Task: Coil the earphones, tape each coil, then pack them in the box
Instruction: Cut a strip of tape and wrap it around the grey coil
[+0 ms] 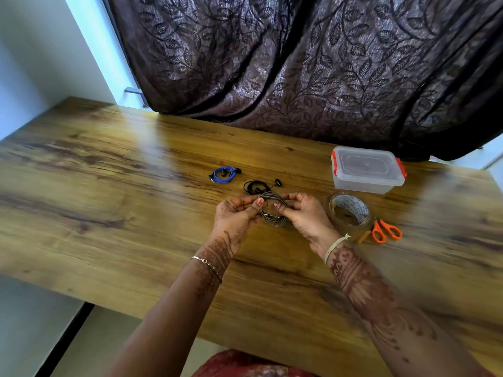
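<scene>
Grey earphone coil (276, 222) is held between both hands, over the desk (109, 186). Left hand (235, 216) pinches the coil's left side, thumb and fingertips curled on the wire. Right hand (304, 217) pinches the right side the same way. The lower loops hang below the fingers.

Black earphones (255, 186), coiled, lie on the desk just beyond the hands, with one bud sticking out to the right. Blue earphones (223, 174), also coiled, lie further out, beyond and left of the left hand.

Tape roll (349, 213) sits on the desk just right of the right hand. Orange-handled scissors (386, 231) lie just beside the roll, on its far side from the hands.

Clear box (367, 170), lid on with orange clips, stands beyond and right of the right hand, past the tape roll. A dark leaf-patterned curtain (299, 63) hangs behind the far desk edge.
</scene>
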